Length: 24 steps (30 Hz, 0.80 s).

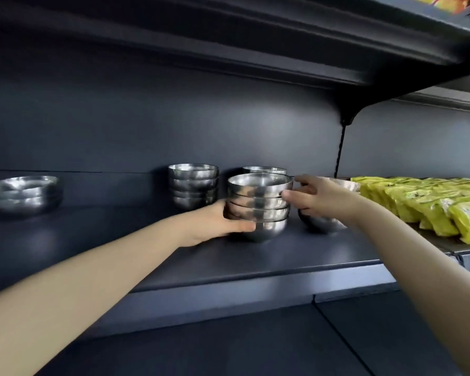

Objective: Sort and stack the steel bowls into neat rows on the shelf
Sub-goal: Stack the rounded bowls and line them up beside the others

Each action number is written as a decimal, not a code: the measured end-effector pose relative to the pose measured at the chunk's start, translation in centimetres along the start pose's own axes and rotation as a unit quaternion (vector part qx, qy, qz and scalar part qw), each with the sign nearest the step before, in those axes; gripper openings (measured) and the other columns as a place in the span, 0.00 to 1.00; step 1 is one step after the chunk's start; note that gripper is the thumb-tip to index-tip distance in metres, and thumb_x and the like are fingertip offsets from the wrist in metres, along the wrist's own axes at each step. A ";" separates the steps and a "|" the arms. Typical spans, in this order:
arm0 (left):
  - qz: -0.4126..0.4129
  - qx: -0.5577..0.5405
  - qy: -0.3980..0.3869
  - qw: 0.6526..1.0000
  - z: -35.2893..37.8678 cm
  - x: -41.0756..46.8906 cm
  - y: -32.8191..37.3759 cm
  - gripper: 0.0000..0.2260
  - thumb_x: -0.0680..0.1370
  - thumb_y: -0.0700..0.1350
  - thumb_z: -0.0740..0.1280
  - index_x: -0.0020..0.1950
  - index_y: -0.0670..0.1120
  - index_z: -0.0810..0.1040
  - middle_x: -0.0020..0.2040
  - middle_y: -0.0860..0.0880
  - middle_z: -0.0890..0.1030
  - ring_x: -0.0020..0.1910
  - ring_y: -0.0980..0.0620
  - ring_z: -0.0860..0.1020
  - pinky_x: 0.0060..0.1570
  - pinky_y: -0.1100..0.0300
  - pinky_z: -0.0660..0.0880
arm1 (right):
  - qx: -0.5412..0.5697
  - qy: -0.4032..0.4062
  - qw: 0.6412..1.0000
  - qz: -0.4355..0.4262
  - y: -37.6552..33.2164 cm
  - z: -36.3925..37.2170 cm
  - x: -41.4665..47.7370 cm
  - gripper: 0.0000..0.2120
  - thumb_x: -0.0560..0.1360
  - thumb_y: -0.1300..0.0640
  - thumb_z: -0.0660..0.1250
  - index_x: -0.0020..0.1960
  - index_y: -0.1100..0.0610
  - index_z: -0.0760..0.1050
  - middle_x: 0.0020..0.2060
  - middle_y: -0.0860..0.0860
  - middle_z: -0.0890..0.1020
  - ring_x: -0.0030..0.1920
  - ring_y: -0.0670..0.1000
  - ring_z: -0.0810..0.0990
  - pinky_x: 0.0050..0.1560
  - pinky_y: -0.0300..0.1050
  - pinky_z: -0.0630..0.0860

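On the shelf [255, 263], bowl stack [258, 204], left fingers [243, 226] grasping base, right fingers [289, 195] grasping top.

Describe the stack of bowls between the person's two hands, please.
The stack of steel bowls is several shiny, round-bottomed bowls nested upright, apparently resting on the dark shelf. The left hand grips its lower side, thumb across the front; the right hand pinches the upper bowls.
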<state>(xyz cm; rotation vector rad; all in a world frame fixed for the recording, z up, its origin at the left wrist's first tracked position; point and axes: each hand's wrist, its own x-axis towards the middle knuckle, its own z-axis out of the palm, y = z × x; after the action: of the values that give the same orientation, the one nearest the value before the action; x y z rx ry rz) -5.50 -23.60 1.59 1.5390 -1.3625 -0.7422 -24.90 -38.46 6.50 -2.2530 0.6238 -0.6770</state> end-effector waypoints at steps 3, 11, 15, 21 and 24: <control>-0.027 -0.010 0.002 1.000 -0.8 -2.1 0.1 0.18 0.76 0.40 0.71 0.58 0.60 0.72 0.54 0.63 0.80 0.56 0.66 0.77 0.57 0.67 0.74 | 0.124 -0.078 0.989 -0.026 -0.5 1.3 0.1 0.45 0.60 0.39 0.74 0.73 0.47 0.63 0.57 0.43 0.80 0.58 0.44 0.79 0.60 0.50 0.77; -0.056 -0.034 0.097 0.993 -0.4 -7.1 0.6 0.22 0.76 0.40 0.71 0.66 0.53 0.67 0.58 0.56 0.77 0.62 0.61 0.74 0.65 0.61 0.70 | 0.244 -0.182 0.948 -0.097 -0.7 3.9 1.0 0.34 0.67 0.46 0.72 0.72 0.45 0.66 0.50 0.40 0.83 0.52 0.47 0.82 0.51 0.46 0.78; -0.060 -0.043 0.151 0.986 0.4 -8.7 1.2 0.18 0.76 0.37 0.70 0.62 0.51 0.69 0.55 0.55 0.78 0.59 0.60 0.76 0.57 0.64 0.74 | 0.262 -0.204 0.938 -0.102 -1.1 4.6 1.4 0.35 0.68 0.46 0.73 0.72 0.51 0.67 0.47 0.41 0.84 0.49 0.47 0.82 0.47 0.45 0.77; -0.079 -0.019 0.224 0.971 -0.1 -12.9 1.8 0.19 0.72 0.41 0.74 0.59 0.52 0.72 0.54 0.53 0.78 0.60 0.55 0.77 0.67 0.58 0.70 | 0.281 -0.247 0.920 -0.115 -3.6 7.1 0.9 0.17 0.71 0.50 0.72 0.57 0.52 0.75 0.44 0.46 0.84 0.46 0.51 0.80 0.49 0.47 0.77; -0.092 0.010 0.256 0.962 -1.2 -16.4 2.4 0.17 0.75 0.41 0.73 0.60 0.51 0.73 0.56 0.53 0.79 0.61 0.55 0.77 0.67 0.59 0.70 | 0.291 -0.266 0.910 -0.131 -6.0 9.3 0.1 0.14 0.70 0.50 0.72 0.52 0.52 0.75 0.42 0.47 0.84 0.44 0.51 0.80 0.55 0.51 0.77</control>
<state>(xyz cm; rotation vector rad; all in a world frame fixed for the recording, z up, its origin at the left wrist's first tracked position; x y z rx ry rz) -8.77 -7.28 2.05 1.7380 -0.8525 -0.3944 -17.60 -30.19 5.11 -1.8335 -0.1454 -0.2826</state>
